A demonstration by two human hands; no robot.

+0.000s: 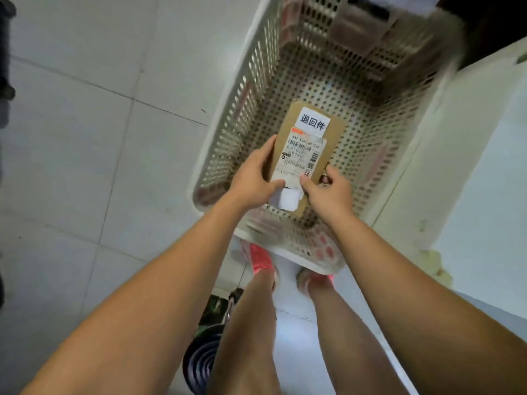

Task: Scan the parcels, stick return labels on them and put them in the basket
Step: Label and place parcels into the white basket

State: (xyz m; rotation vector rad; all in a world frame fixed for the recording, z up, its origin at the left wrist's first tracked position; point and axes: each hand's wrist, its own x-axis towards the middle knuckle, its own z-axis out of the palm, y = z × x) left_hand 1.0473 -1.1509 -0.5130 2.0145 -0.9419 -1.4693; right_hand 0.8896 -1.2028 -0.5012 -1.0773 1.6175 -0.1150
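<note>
- Holding the parcel (334, 143) within the mouth of the basket (228, 115), the left hand (253, 178) clamps its left edge with the thumb on top. The right hand (330, 192) pinches the near right corner.
- Both hands sit close together at the near end, so the far end reaches out past them unsupported. I cannot tell whether it touches the basket bottom yet.
- The return label (312, 122) sits at that far end, beyond both hands. It looks flat, though its edges are too small to judge.
- Letting go too high could tip the parcel forward so it lands on edge or face down below the hands, hiding the label.
- One hand releasing before the other would likely swing the parcel into the perforated wall just left of the left hand.
- A white sticker (286, 199) between the two thumbs may be loose; a dragging finger could peel it.
</note>
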